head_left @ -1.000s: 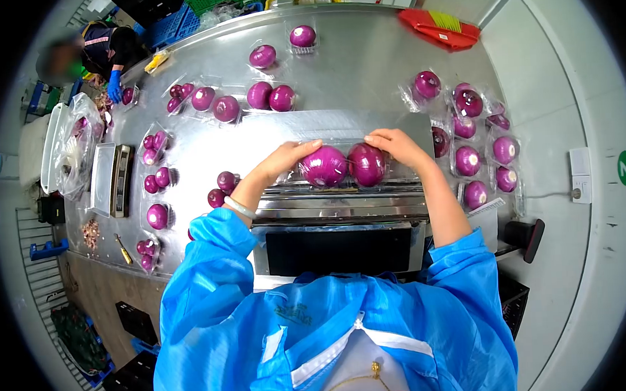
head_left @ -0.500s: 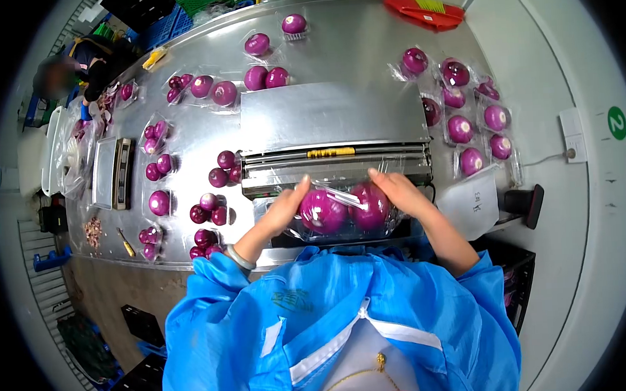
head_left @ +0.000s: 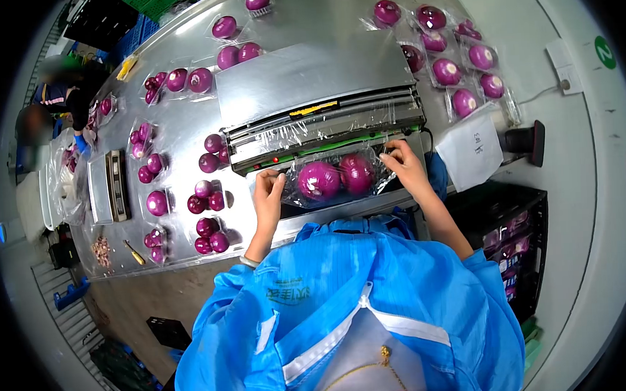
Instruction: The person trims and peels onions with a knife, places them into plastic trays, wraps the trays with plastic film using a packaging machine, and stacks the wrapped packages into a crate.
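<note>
Two large red onions (head_left: 318,180) lie side by side in front of me, covered by clear plastic film (head_left: 292,189) on the wrapping machine's near side. At the film's left end is my left hand (head_left: 266,188), thumb and fingertips pinched on it. My right hand (head_left: 404,165) pinches the film's other end, beside the right onion (head_left: 357,172). Just beyond both hands runs the wrapping machine (head_left: 308,77), with a metal top, a green strip and a small red light along its front. Film stretches across its bars.
Wrapped onion packs (head_left: 446,71) cluster at the right; more groups of onions (head_left: 204,227) stand at the left. A scale (head_left: 109,187) and a yellow-handled tool (head_left: 135,253) lie farther left. A paper sheet (head_left: 469,147) hangs by the right edge. Another person (head_left: 64,94) works at the far left.
Both hands have moved from the machine's bar toward me, out to the ends of the film. The film now lies closer around the onions. A red light and green strip show. The view has turned.
</note>
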A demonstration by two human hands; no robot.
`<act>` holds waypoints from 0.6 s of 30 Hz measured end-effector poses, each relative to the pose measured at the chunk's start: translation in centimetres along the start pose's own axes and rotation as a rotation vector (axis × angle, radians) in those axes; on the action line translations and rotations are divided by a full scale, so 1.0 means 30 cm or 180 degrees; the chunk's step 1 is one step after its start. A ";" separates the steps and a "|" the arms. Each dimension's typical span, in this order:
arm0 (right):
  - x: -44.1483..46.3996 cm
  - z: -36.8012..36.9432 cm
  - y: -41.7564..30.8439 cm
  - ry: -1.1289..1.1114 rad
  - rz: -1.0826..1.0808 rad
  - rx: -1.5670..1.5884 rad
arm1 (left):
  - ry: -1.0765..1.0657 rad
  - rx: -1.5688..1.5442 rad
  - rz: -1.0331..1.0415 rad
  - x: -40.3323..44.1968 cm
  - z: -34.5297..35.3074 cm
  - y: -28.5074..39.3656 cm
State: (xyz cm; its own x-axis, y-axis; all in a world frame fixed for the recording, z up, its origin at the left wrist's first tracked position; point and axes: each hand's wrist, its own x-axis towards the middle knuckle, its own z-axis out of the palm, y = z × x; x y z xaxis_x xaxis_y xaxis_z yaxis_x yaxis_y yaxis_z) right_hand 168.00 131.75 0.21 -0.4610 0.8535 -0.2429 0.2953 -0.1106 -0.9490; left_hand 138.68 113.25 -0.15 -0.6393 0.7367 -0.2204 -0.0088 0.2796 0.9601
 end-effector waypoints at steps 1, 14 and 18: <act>-0.020 0.035 0.007 0.0212 -0.0268 -0.0189 | -0.0002 -0.0395 0.0183 -0.013 0.010 -0.008; -0.391 0.095 0.244 0.2436 -0.0038 0.0257 | -0.0434 0.2530 0.1519 0.032 0.017 -0.088; -0.354 0.246 0.349 0.2713 0.0357 -0.0232 | -0.1094 0.3655 0.2724 0.077 0.177 -0.075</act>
State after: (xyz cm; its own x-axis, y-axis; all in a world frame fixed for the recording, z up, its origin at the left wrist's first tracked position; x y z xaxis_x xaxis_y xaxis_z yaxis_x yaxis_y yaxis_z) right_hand 169.82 117.79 -8.62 0.3508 0.9336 -0.0729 0.3679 -0.2090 -0.9061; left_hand 141.31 117.58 -3.74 0.0759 0.9866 0.1446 0.9759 -0.1033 0.1922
